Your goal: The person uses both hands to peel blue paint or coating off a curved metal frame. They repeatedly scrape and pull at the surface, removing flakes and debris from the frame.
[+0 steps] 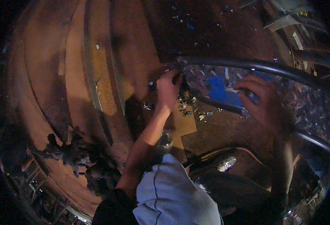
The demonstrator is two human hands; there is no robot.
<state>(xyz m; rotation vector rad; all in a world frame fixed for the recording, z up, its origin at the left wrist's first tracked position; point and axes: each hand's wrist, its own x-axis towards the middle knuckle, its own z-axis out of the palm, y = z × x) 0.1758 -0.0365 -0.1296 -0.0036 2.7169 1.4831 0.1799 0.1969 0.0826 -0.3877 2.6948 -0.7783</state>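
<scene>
My left hand (pixel 168 90) reaches to the near end of a long trough-like frame with dark tubular rails (pixel 262 66). Its fingers are curled against a small dark thing at the rail's end, too dim to make out. Over the frame hangs my right hand (pixel 264 99), thumb and fingers bent toward each other around a small greyish thing I cannot make out. Between the rails lie many mixed scraps (pixel 311 107) and a bright blue piece (pixel 219 92), just left of the right fingers.
Small pale scraps (pixel 187 107) litter the floor below the left hand, beside a flat tan sheet (pixel 185 125). Long brown boards (pixel 76 75) stretch along the left. A dark crumpled heap (pixel 78 155) lies at lower left. A curved hose or cable (pixel 225 149) runs near my shoes (pixel 225 164).
</scene>
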